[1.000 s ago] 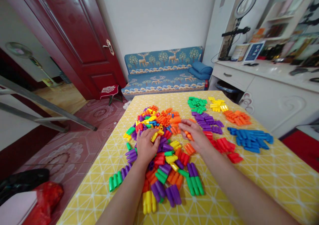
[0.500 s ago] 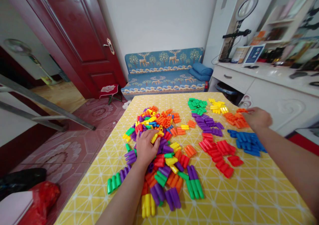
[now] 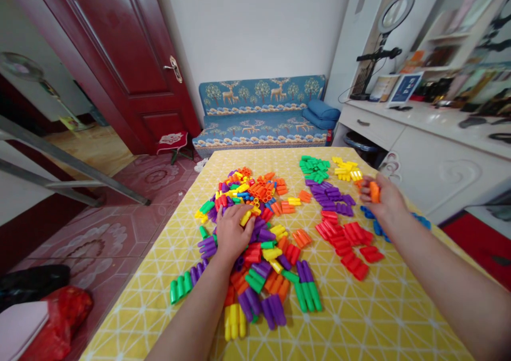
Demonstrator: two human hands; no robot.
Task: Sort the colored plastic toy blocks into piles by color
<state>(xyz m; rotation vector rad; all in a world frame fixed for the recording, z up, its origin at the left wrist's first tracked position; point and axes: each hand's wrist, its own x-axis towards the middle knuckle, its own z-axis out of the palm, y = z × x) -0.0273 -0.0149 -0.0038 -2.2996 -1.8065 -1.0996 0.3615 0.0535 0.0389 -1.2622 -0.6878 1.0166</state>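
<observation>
My left hand (image 3: 232, 233) is over the mixed pile on the left, with a yellow plastic bullet-shaped block (image 3: 246, 216) between its thumb and fingers. Purple blocks (image 3: 261, 233) lie against that hand. On the right, my right hand (image 3: 386, 198) is curled around an orange block (image 3: 374, 192), above the edge of the orange and blue groups. It hides most of the orange group. Blue blocks (image 3: 421, 221) show beneath the wrist. Red blocks (image 3: 345, 238), purple blocks (image 3: 331, 196), green blocks (image 3: 314, 168) and yellow blocks (image 3: 345, 168) lie in separate groups nearby.
A yellow patterned cloth (image 3: 139, 318) covers the table. Behind it stands a blue sofa (image 3: 263, 121); a white cabinet (image 3: 451, 153) is at the right. A metal ladder-like frame (image 3: 75, 166) and a red stool (image 3: 171, 141) are on the left.
My right hand has come left and nearer from the orange group, an orange block now visible in its fingers. My left hand stays on the yellow block. The view has shifted slightly.
</observation>
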